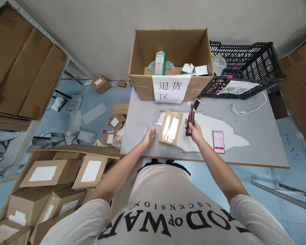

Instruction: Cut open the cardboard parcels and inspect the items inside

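A small taped cardboard box (170, 127) lies on the table, on top of a torn white plastic sheet (209, 127). Clear tape and a pale label cover much of its top. My left hand (148, 136) is just left of the box, apart from it, with fingers extended and nothing in them. To the right of the box, my right hand (196, 131) grips a black and red utility knife (190, 121), its yellow-and-black end pointing away from me. A phone (218, 141) with a lit screen lies beyond my right forearm.
A large open carton (142, 86) with a paper sign holds several small boxes at the table's back. Beside it stands a black plastic crate (257, 64). A white cable (252, 111) lies at right. Several parcels fill a big carton (73, 148) at lower left.
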Tool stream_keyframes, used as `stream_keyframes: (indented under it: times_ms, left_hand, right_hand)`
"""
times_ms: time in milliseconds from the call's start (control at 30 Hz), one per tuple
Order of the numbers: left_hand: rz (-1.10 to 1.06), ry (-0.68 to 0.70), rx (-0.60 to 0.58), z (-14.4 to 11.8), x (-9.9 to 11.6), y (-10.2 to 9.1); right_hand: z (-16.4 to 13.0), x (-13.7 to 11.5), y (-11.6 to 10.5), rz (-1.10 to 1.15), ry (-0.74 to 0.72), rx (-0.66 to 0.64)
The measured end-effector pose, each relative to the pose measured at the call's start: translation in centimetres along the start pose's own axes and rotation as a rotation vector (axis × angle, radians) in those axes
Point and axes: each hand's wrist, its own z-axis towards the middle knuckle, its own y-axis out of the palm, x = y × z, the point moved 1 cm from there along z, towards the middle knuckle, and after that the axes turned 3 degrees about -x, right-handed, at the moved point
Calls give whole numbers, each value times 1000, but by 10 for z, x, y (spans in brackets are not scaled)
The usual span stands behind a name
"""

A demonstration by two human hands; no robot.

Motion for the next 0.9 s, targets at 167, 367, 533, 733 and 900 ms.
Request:
stream_keyframes:
  times_ms: [167, 367, 533, 733, 900]
  left_hand:
    - [-82, -24, -69, 14, 19, 14]
    - [-163, -47, -156, 11, 19, 28]
    - [-121, -26, -153, 7, 20, 30]
    - [-158, 53, -162, -5, 2, 34]
    - [-340, 89, -169, -22, -18, 51]
  right_hand:
    - [-55, 26, 14, 115, 197, -7]
    - [-62, 31, 31, 28, 191, -51]
    - [-61, 31, 30, 48, 193, -86]
    - [-37, 12, 17, -16, 149, -123]
    - [1, -27, 14, -58, 193, -304]
